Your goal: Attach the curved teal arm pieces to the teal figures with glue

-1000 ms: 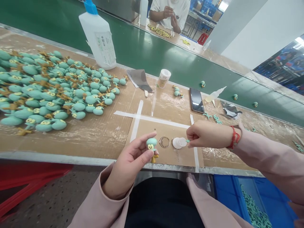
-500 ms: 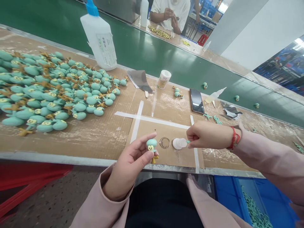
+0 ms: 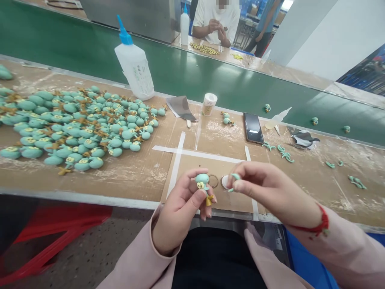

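Between the thumb and fingers of my left hand stands a small teal figurine with yellow eyes and a brown lower body, its face toward me. My right hand pinches a curved teal arm piece just to the right of the figurine, a small gap apart from it. Behind the right fingertips sits a small white cup, partly hidden. A dark ring mark shows on the cardboard between the two hands.
A large pile of figurines spreads at left, beside a glue bottle. A white jar, a phone and loose curved pieces lie beyond my hands. A co-worker sits across the green belt.
My right hand has moved from the small cup toward the figurine and turned, showing the curved teal piece. My left hand still holds the figurine. The head view has shifted slightly.
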Demonstrator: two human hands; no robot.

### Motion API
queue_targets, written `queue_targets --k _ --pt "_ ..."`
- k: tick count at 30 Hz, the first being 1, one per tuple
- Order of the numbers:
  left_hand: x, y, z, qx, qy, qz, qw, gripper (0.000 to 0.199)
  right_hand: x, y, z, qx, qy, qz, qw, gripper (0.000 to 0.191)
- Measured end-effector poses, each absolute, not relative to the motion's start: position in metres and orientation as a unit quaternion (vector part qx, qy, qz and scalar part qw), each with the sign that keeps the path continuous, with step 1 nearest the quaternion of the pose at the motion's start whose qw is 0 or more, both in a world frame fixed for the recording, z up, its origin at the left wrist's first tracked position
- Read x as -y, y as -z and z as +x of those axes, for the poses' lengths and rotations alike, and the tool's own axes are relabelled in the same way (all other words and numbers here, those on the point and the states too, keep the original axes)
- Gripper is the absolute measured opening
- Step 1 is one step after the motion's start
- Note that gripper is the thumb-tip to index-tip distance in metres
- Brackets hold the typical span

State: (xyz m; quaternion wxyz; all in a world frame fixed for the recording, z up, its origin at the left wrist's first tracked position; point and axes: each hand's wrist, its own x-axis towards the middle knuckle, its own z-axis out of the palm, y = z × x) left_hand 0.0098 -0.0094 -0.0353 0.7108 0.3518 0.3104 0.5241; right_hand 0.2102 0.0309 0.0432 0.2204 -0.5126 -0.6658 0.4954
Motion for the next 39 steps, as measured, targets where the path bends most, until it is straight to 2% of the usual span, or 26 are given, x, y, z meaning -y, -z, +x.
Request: queue_targets --k 5,15,24,34,39 --pt "0.015 0.025 0.016 -0.34 -0.525 0.383 0.68 0.039 -0.019 -0.03 0.197 0.589 -0.598 -0.477 0.261 0.025" --pt "0.018 0.021 0.03 -0.335 -0.534 0.389 0.672 0.045 -0.012 -0.04 0.206 0.577 -0.628 -0.453 0.261 0.027" --pt "0.021 0.016 0.035 -0.338 -0.526 0.385 0.679 0.044 0.0 -0.043 0.208 0.708 -0.452 -0.451 0.302 0.024" --pt "0.026 0.015 0.035 -0.335 -0.52 0.472 0.628 0.05 0.006 -0.049 0.211 0.762 -0.375 -0.456 0.267 0.018" --pt "0.028 0.014 0.033 -0.346 -0.51 0.528 0.584 0.053 0.013 -0.045 0.208 0.804 -0.226 -0.451 0.314 0.015"
